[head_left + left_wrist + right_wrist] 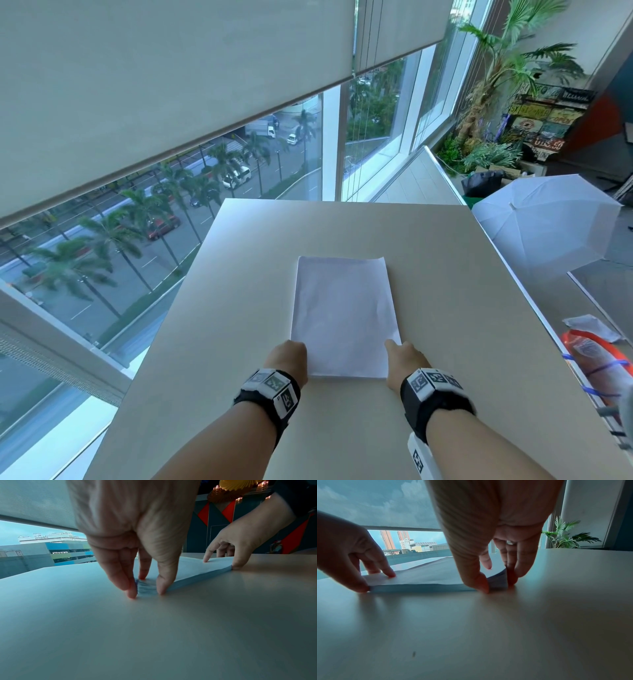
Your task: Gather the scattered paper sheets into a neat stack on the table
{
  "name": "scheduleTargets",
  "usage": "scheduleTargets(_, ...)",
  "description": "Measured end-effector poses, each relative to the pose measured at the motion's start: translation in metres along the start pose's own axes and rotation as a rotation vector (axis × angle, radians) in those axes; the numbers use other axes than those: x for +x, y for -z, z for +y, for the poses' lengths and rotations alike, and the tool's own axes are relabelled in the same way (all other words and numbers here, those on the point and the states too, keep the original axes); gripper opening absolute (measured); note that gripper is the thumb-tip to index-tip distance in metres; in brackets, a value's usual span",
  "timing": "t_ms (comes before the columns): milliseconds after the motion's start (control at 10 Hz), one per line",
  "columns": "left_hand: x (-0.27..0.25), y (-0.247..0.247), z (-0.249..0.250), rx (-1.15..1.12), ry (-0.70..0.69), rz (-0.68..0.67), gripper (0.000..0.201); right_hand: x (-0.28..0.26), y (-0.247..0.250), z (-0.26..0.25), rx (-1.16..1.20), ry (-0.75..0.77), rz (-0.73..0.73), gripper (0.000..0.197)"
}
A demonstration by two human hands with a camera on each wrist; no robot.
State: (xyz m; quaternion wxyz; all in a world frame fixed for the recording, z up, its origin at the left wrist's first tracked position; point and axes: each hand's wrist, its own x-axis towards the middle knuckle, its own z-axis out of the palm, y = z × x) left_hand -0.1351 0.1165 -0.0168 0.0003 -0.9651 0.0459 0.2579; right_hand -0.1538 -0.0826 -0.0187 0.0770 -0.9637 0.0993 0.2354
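The paper stack [344,315] lies mid-table [239,308], long axis running near to far. We pinch its near corners: left hand [289,358] at the near-left, right hand [406,359] at the near-right, both equally close. From the head view, our fingertips are hidden; the far edge alignment stays unclear.

Head view: left hand [289,358] fingertips hidden behind knuckles | right hand [406,359] same | paper stack [342,315] near corners covered by both hands
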Motion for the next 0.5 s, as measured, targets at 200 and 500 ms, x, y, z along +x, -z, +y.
scheduleTargets(200, -0.003, -0.006, -0.004, -0.023, 0.004, 0.015, 0.032, -0.003, -0.006, 0.003, 0.064, -0.029, -0.032, 0.046)
scheduleTargets(500, -0.013, -0.016, -0.017, -0.245, 0.004, 0.066, 0.034, -0.012, -0.006, 0.017, 0.168, -0.090, -0.068, 0.073)
